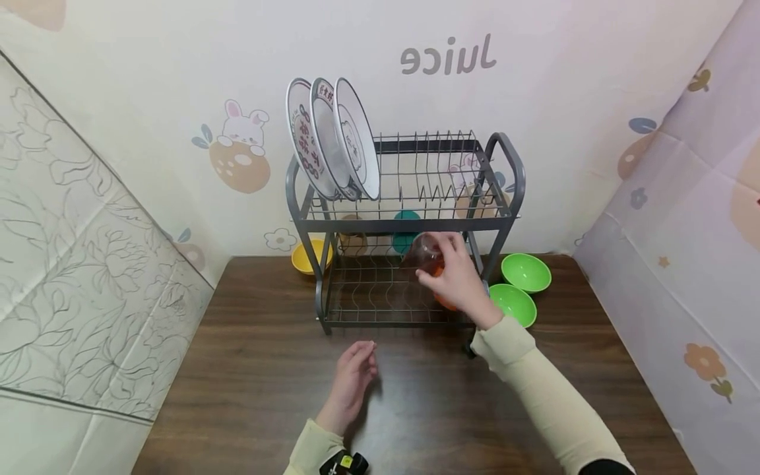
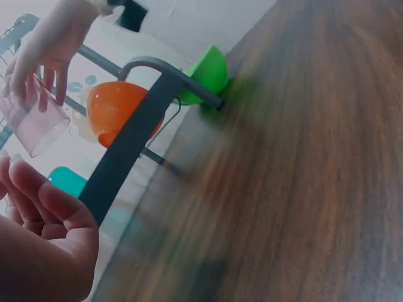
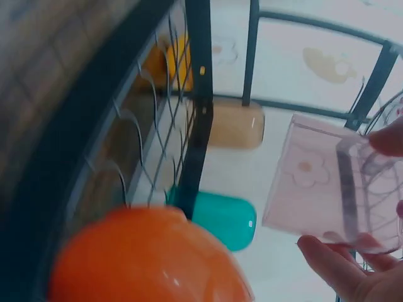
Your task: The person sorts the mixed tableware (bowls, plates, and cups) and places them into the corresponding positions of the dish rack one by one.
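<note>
My right hand (image 1: 454,272) grips a clear pinkish cup (image 3: 308,182) by its sides, in front of the lower tier of a dark metal dish rack (image 1: 410,225). An orange bowl (image 3: 151,261) sits on that tier, just below the right hand. My left hand (image 1: 354,369) is over the table in front of the rack, its fingers loosely curled and holding nothing. Toward the back of the lower level are a teal cup (image 3: 223,220) and a tan cup (image 3: 236,126), partly hidden by the rack in the head view.
Three patterned plates (image 1: 359,142) stand on edge at the left of the rack's upper tier. A yellow bowl (image 1: 305,257) lies left of the rack. Two green bowls (image 1: 526,272) are at its right on the wooden table (image 1: 255,396). A printed cloth wall rises behind.
</note>
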A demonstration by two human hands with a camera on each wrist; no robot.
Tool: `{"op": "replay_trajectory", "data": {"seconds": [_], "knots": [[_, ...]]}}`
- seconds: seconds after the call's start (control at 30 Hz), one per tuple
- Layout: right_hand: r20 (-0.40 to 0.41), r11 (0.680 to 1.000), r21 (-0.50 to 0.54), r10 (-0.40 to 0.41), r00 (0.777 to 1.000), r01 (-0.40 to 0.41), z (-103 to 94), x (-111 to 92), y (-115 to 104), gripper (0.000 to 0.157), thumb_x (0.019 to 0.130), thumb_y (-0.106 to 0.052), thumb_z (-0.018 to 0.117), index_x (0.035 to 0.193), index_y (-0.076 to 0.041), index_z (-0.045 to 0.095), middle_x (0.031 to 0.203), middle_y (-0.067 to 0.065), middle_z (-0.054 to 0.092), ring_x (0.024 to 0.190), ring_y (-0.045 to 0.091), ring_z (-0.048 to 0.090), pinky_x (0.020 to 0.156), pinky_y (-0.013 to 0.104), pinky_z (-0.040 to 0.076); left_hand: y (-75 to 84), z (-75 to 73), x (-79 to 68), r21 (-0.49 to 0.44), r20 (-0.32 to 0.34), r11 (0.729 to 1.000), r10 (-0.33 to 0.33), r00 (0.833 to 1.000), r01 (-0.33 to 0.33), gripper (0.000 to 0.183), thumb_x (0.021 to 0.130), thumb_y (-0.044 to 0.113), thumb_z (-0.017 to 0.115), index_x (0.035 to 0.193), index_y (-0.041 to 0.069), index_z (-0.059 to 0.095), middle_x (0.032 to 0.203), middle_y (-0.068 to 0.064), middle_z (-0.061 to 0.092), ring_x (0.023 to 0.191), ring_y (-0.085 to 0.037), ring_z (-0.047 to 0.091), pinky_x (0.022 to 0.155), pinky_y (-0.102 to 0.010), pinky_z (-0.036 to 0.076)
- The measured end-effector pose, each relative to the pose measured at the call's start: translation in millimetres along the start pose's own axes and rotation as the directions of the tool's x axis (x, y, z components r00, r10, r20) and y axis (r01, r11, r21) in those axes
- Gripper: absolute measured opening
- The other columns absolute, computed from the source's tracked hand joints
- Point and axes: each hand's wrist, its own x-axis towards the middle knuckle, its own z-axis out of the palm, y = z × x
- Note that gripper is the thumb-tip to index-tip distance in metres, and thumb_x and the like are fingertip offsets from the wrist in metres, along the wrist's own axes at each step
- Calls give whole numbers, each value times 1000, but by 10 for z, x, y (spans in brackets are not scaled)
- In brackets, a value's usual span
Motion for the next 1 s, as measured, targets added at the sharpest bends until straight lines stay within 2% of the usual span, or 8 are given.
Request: {"op": "replay_trajectory", "data": {"seconds": [0.23, 0.4, 0.53, 0.63, 0.7, 0.8, 0.87, 1.0], "knots": [[-26, 986, -160, 33, 999, -36, 15, 436, 177, 65, 82, -15, 77, 140, -8, 49, 124, 21, 54, 98, 38, 59, 84, 55, 49, -29, -41, -18, 0, 15, 1000, -9, 1000, 9, 9, 98, 16, 60, 91, 12, 64, 73, 5, 55, 66, -8, 51, 63, -21, 45], [-26, 965, -252, -87, 996, 78, 94, 709, 335, 35, 84, -8, 69, 116, 1, 58, 113, 21, 57, 102, 41, 53, 92, 54, 42, -50, -47, -26, 25, 21, 1000, -15, 1000, 15, 9, 99, 13, 57, 92, 12, 63, 74, 4, 56, 67, -8, 51, 65, -21, 45], [6, 907, -387, -179, 984, 167, 156, 886, 445, 26, 84, -8, 63, 107, 4, 62, 117, 27, 57, 106, 49, 52, 95, 58, 40, -53, -51, -33, 41, 20, 999, -20, 1000, 19, 9, 99, 13, 57, 92, 12, 63, 74, 4, 56, 68, -8, 51, 66, -22, 45], [62, 907, -407, -87, 994, 105, 161, 967, 501, 33, 82, -6, 62, 113, 6, 63, 125, 29, 54, 109, 52, 51, 96, 60, 40, -49, -52, -33, 49, 27, 999, -15, 1000, 14, 7, 98, 15, 59, 93, 13, 63, 75, 4, 56, 69, -9, 52, 67, -22, 45], [105, 921, -386, -8, 994, 48, 198, 1029, 645, 34, 79, -5, 61, 111, 6, 63, 125, 29, 51, 101, 49, 51, 87, 54, 45, -47, -53, -34, 49, 29, 999, -13, 999, 12, 7, 98, 16, 59, 93, 13, 63, 75, 4, 56, 69, -8, 51, 67, -23, 45], [194, 931, -363, 105, 975, -28, 241, 1107, 829, 30, 75, 0, 59, 104, 5, 65, 122, 29, 48, 87, 44, 50, 68, 47, 47, -56, -61, -35, 46, 26, 999, -16, 1000, 15, 7, 98, 15, 59, 93, 12, 63, 75, 4, 56, 69, -8, 52, 67, -22, 45], [217, 945, -322, 133, 967, -58, 277, 1153, 969, 24, 75, 0, 57, 98, 3, 63, 115, 28, 46, 77, 39, 46, 54, 42, 40, -68, -68, -36, 41, 20, 999, -23, 1000, 22, 7, 98, 14, 58, 93, 11, 62, 74, 4, 56, 69, -8, 52, 66, -22, 45], [256, 962, -164, 255, 932, -219, 278, 1198, 1084, 37, 86, -10, 52, 121, 2, 52, 117, 25, 43, 71, 37, 54, 50, 44, 47, -84, -76, -41, 49, 13, 998, -30, 999, 29, 7, 98, 13, 58, 94, 9, 62, 74, 3, 56, 68, -9, 52, 66, -22, 46]]}}
